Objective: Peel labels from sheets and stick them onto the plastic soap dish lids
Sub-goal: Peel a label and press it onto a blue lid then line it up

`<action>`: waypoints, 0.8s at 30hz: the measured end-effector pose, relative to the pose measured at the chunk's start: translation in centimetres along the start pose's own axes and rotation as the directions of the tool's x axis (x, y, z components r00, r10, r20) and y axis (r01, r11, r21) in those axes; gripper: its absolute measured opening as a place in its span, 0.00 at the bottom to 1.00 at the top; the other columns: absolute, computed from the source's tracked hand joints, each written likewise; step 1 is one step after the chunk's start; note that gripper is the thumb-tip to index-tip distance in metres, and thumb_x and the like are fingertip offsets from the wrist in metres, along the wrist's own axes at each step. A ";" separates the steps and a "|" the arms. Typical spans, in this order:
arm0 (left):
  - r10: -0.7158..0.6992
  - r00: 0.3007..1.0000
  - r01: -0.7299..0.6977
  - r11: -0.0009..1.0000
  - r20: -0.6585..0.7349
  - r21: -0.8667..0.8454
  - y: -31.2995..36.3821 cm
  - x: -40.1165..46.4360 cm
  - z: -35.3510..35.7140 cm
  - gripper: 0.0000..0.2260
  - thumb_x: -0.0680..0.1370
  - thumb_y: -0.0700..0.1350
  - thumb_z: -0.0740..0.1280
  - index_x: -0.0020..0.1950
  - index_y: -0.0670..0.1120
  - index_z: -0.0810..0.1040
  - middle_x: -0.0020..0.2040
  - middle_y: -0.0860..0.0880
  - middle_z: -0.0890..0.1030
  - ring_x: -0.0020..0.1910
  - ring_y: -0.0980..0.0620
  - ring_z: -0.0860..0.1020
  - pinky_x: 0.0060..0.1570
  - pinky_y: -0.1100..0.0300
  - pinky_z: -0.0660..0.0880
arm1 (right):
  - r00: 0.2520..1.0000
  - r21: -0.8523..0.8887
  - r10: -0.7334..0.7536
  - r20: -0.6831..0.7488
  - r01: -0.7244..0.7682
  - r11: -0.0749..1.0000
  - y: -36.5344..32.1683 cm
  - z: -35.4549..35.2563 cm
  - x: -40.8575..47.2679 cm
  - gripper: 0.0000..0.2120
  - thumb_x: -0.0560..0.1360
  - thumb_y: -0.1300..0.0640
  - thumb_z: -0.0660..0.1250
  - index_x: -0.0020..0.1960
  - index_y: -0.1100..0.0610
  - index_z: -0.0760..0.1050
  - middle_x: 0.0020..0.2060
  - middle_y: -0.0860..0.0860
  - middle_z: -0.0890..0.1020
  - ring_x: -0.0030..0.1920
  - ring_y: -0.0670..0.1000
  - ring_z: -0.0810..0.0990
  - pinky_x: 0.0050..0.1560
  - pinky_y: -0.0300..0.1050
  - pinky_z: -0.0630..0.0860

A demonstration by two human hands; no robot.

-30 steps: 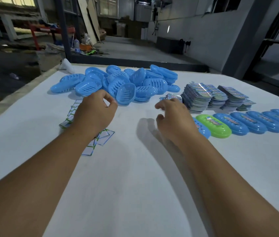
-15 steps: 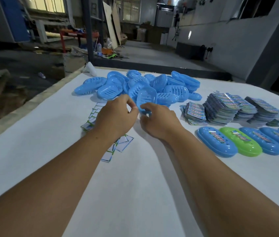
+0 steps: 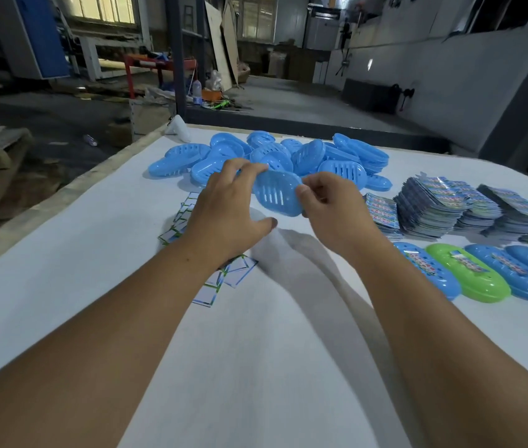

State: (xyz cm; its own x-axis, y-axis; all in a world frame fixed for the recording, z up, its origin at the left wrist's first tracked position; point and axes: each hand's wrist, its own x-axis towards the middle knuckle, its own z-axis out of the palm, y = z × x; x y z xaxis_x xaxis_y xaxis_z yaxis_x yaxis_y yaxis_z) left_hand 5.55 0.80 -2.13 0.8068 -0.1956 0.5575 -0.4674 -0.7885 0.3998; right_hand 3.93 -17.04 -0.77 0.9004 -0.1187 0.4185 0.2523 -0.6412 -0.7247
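Two hands, left hand [image 3: 227,208] and right hand [image 3: 330,208], pinched one blue lid [image 3: 277,194] just before the pile [image 3: 272,156]; next likely came a label.

Our left hand [image 3: 228,208] and right hand [image 3: 332,208] pinch a blue slotted lid [image 3: 277,194] between them above the white desk [image 3: 256,350], near the blue lid pile [image 3: 288,153] and label stacks [image 3: 434,205].
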 end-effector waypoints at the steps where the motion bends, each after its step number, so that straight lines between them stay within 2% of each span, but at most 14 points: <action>1: 0.030 0.999 -0.029 0.999 0.027 -0.032 0.1 0.0 0.0 0.39 0.67 0.54 0.78 0.74 0.55 0.66 0.73 0.53 0.65 0.68 0.48 0.68 0.64 0.53 0.69 | 0.999 0.109 0.044 0.031 -0.047 0.993 -0.1 -0.5 -0.1 0.09 0.81 0.54 0.64 0.44 0.53 0.79 0.36 0.48 0.81 0.38 0.50 0.78 0.46 0.49 0.75; 3: 0.056 0.995 -0.046 0.992 0.081 -0.116 0.3 0.0 0.1 0.41 0.65 0.56 0.80 0.74 0.56 0.65 0.72 0.54 0.66 0.68 0.51 0.69 0.65 0.54 0.69 | 0.980 0.278 0.166 0.109 -0.191 0.942 -0.3 -1.3 -0.2 0.11 0.82 0.56 0.64 0.43 0.53 0.81 0.34 0.50 0.81 0.33 0.48 0.77 0.44 0.48 0.77; 5: 0.051 0.992 -0.029 0.982 0.117 -0.185 0.4 -0.1 0.2 0.40 0.64 0.57 0.80 0.72 0.57 0.66 0.67 0.55 0.70 0.62 0.55 0.72 0.60 0.57 0.72 | 0.938 0.375 0.287 0.196 -0.342 0.861 -0.3 -1.9 -0.4 0.10 0.82 0.56 0.65 0.45 0.55 0.82 0.36 0.51 0.81 0.32 0.47 0.76 0.42 0.44 0.78; 7: 0.038 0.989 -0.008 0.980 0.145 -0.201 0.3 -0.2 0.3 0.35 0.65 0.57 0.80 0.68 0.58 0.70 0.62 0.56 0.74 0.56 0.57 0.75 0.54 0.60 0.73 | 0.892 0.419 0.373 0.257 -0.450 0.788 -0.2 -2.2 -0.4 0.09 0.82 0.58 0.65 0.46 0.57 0.81 0.39 0.54 0.80 0.31 0.48 0.75 0.36 0.41 0.75; 9: 0.032 0.984 -0.005 0.988 0.174 -0.154 0.0 -0.3 0.4 0.31 0.65 0.59 0.79 0.65 0.58 0.73 0.59 0.56 0.77 0.52 0.58 0.76 0.49 0.63 0.71 | 0.866 0.366 0.422 0.267 -0.497 0.787 0.2 -2.4 -0.4 0.07 0.81 0.58 0.66 0.47 0.59 0.81 0.39 0.55 0.78 0.30 0.48 0.73 0.32 0.41 0.71; 12: 0.032 0.980 -0.013 0.995 0.197 -0.094 -0.1 -0.3 0.5 0.27 0.66 0.61 0.77 0.63 0.58 0.75 0.56 0.57 0.79 0.49 0.58 0.77 0.45 0.63 0.70 | 0.875 0.179 0.430 0.223 -0.471 0.864 0.8 -2.3 -0.4 0.08 0.78 0.54 0.69 0.48 0.60 0.82 0.39 0.55 0.79 0.31 0.50 0.73 0.30 0.42 0.67; 14: 0.044 0.977 -0.029 0.997 0.208 -0.072 -0.1 -0.4 0.7 0.26 0.68 0.61 0.76 0.62 0.58 0.75 0.55 0.58 0.79 0.48 0.58 0.76 0.43 0.64 0.69 | 0.907 0.026 0.375 0.190 -0.386 0.922 1.0 -1.9 -0.6 0.11 0.76 0.50 0.71 0.48 0.59 0.82 0.35 0.51 0.80 0.31 0.49 0.75 0.31 0.41 0.69; 16: 0.054 0.970 -0.039 0.997 0.236 -0.069 -0.2 -0.5 0.8 0.24 0.70 0.62 0.75 0.63 0.58 0.74 0.55 0.58 0.78 0.48 0.58 0.75 0.43 0.66 0.68 | 0.937 -0.124 0.311 0.161 -0.294 0.948 1.1 -1.6 -0.8 0.14 0.75 0.46 0.73 0.50 0.57 0.82 0.40 0.50 0.85 0.38 0.49 0.82 0.40 0.45 0.78; 17: 0.058 0.966 -0.043 0.997 0.254 -0.061 -0.2 -0.5 0.8 0.24 0.71 0.62 0.74 0.64 0.59 0.74 0.54 0.57 0.76 0.50 0.58 0.74 0.45 0.65 0.68 | 0.944 -0.186 0.294 0.149 -0.265 0.946 1.1 -1.4 -0.9 0.17 0.74 0.45 0.73 0.53 0.58 0.81 0.45 0.52 0.85 0.43 0.52 0.83 0.47 0.48 0.79; 18: 0.059 0.961 -0.050 0.998 0.270 -0.039 -0.2 -0.5 0.9 0.25 0.71 0.63 0.72 0.65 0.59 0.73 0.53 0.56 0.74 0.52 0.56 0.73 0.49 0.62 0.69 | 0.948 -0.222 0.285 0.142 -0.250 0.943 1.2 -1.4 -0.9 0.20 0.74 0.44 0.73 0.54 0.61 0.81 0.47 0.56 0.85 0.45 0.55 0.83 0.49 0.50 0.78; 20: 0.051 0.954 -0.059 0.998 0.296 0.017 -0.2 -0.4 0.9 0.25 0.72 0.64 0.70 0.67 0.61 0.72 0.54 0.53 0.72 0.56 0.52 0.72 0.56 0.56 0.70 | 0.949 -0.238 0.278 0.149 -0.238 0.942 1.2 -1.4 -0.9 0.21 0.74 0.44 0.72 0.51 0.64 0.82 0.40 0.59 0.83 0.38 0.55 0.78 0.41 0.48 0.74; 22: 0.019 0.944 -0.032 0.999 0.330 0.035 -0.2 -0.2 0.7 0.25 0.72 0.65 0.69 0.68 0.62 0.71 0.57 0.50 0.72 0.59 0.49 0.73 0.60 0.52 0.71 | 0.939 -0.255 0.297 0.171 -0.249 0.934 1.1 -1.5 -1.0 0.21 0.75 0.45 0.71 0.46 0.65 0.81 0.33 0.56 0.76 0.34 0.53 0.71 0.36 0.47 0.66; 24: -0.021 0.931 0.009 0.999 0.364 0.036 -0.2 -0.2 0.7 0.25 0.73 0.66 0.68 0.69 0.63 0.70 0.59 0.49 0.72 0.60 0.48 0.73 0.62 0.50 0.72 | 0.933 -0.286 0.310 0.185 -0.250 0.925 0.9 -1.5 -1.0 0.20 0.75 0.44 0.69 0.40 0.63 0.80 0.30 0.53 0.74 0.33 0.53 0.70 0.34 0.46 0.65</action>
State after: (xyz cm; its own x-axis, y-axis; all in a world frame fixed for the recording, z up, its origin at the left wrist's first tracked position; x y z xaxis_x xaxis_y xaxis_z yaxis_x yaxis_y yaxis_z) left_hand 5.73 0.55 -2.84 0.8927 -0.3776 0.2459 -0.4471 -0.8107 0.3780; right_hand 2.72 -18.64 -1.04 0.9835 -0.1689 0.0647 -0.0933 -0.7800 -0.6188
